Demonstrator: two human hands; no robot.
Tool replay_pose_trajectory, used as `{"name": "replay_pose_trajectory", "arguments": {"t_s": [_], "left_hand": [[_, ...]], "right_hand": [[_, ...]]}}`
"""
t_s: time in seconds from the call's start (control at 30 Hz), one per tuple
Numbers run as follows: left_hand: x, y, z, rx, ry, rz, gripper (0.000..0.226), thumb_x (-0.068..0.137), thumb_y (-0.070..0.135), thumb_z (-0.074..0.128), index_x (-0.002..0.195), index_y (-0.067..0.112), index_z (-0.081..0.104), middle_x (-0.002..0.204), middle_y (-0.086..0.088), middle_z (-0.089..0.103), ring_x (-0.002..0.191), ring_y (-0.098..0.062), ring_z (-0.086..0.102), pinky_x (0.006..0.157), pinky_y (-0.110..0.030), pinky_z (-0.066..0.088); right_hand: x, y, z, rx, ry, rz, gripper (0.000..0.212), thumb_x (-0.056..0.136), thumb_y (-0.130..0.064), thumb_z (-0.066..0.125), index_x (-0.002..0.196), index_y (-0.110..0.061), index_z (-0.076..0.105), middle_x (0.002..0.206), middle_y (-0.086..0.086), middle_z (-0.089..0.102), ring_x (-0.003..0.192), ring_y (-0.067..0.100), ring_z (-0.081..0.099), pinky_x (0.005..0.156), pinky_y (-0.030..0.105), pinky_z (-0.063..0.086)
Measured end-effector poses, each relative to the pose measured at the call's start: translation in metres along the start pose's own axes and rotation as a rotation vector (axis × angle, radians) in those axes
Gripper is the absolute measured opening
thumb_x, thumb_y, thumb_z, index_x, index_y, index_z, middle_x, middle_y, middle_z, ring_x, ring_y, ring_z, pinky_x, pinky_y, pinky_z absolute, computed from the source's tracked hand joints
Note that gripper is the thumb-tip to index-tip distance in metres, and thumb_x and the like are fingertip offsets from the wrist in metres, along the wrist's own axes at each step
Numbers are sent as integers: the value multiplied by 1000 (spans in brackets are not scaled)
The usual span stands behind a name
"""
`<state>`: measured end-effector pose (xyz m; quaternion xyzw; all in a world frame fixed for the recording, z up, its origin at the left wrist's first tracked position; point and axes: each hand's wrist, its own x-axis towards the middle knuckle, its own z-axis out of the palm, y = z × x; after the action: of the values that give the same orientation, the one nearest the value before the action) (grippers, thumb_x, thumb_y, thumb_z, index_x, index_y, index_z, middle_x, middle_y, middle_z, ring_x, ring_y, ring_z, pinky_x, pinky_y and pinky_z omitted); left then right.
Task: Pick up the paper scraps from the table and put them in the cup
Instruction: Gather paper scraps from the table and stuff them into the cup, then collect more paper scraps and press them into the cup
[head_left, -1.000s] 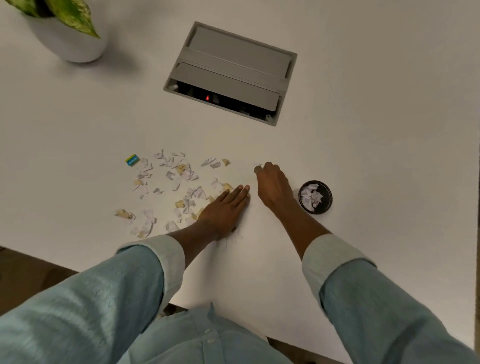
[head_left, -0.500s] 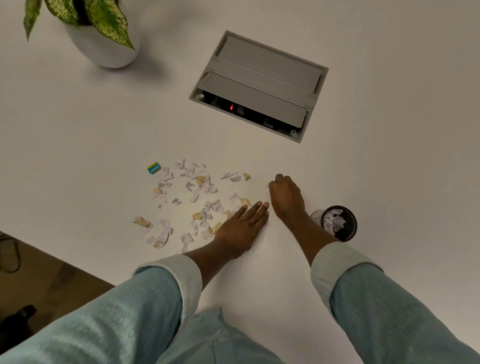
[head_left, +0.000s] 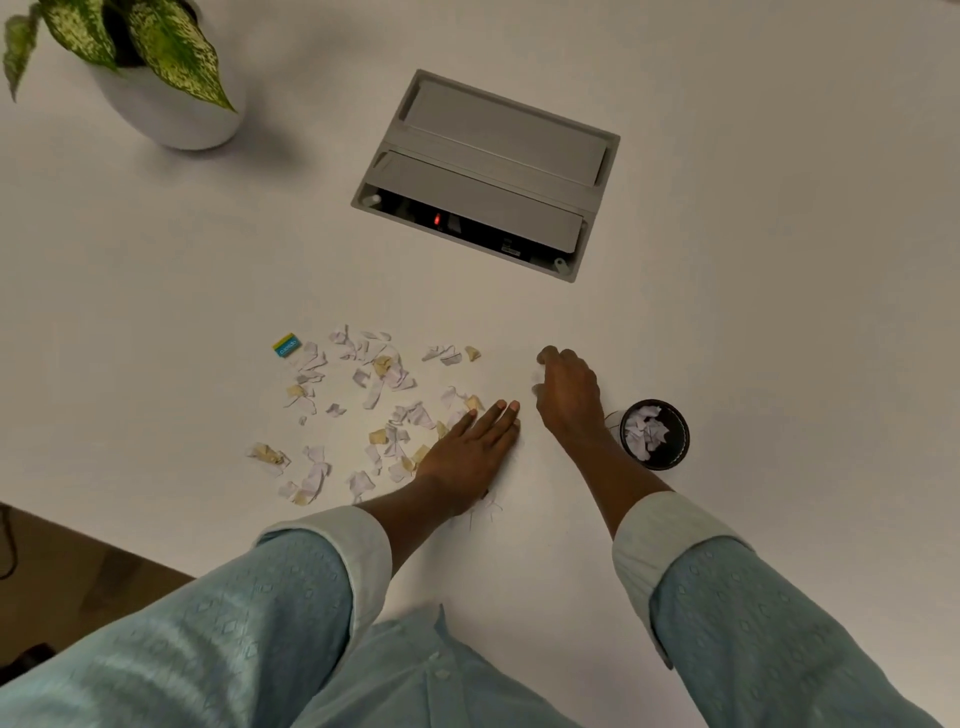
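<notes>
Torn white and yellowish paper scraps (head_left: 374, 405) litter the white worktop (head_left: 753, 322); your left hand (head_left: 470, 452) lies flat, fingers together, while your right hand (head_left: 569, 395) curls beside the black cup (head_left: 655, 435), its grip hidden.

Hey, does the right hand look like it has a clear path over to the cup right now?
Probably yes. The right hand is curled just left of the cup, with only bare table between them. The cup stands upright and open-topped, with some scraps already inside, and the left hand lies flat on the other side, out of the way.

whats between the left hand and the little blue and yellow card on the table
In the head view, a scatter of white and yellowish paper scraps covers the table between the left hand and the blue and yellow card.
</notes>
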<state>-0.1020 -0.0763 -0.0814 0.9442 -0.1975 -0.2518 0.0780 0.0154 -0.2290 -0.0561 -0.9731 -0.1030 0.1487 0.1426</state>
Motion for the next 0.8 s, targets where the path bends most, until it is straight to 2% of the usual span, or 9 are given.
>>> {"name": "replay_pose_trajectory", "arguments": {"t_s": [0.13,0.23,0.33,0.47,0.63,0.73,0.8], "left_hand": [[1,0,2,-2,0,-4,103,98,14,66,163,12,-13,170,-6,-26,159,-25,-20,132,-45,4],[1,-1,3,-7,-6,-8,102,99,15,65,163,13,-14,170,-6,-27,158,-25,-21,132,-44,2],[2,0,3,-1,1,-7,98,100,16,62,164,12,-12,170,-6,-26,158,-25,-21,132,-44,2],[2,2,2,11,-5,-2,91,104,18,56,164,11,-12,170,-8,-25,159,-26,-19,132,-44,2],[3,2,-2,26,-21,7,87,104,15,53,164,9,-11,170,-11,-24,159,-27,-18,132,-45,4],[4,2,-3,76,-25,15,91,101,15,57,163,6,-9,170,-13,-24,159,-29,-17,132,-46,5],[5,2,-2,87,-31,15,92,100,14,59,163,5,-8,170,-14,-23,159,-29,-16,132,-45,7]], "right_hand": [[5,-1,8,-109,18,-44,28,96,-9,61,124,-11,58,115,12,58,106,29,57,82,38,51],[8,-3,11,-163,-2,-91,22,98,-2,52,114,-9,65,111,12,59,102,29,59,78,37,53],[6,-3,9,-141,-20,-83,21,95,-1,51,105,-9,68,107,11,63,98,29,63,78,35,51],[-8,-2,1,-19,-4,0,21,94,-6,55,106,-11,71,109,9,65,97,28,65,79,34,49],[-45,0,-27,183,282,106,13,93,-5,64,100,-9,75,98,9,69,86,24,67,73,31,52],[-72,11,-45,260,450,191,12,90,-3,68,97,-8,76,96,7,71,84,22,68,73,24,48],[-87,24,-54,269,527,250,13,87,-2,70,94,-10,76,94,7,71,83,24,68,75,26,48]]}}
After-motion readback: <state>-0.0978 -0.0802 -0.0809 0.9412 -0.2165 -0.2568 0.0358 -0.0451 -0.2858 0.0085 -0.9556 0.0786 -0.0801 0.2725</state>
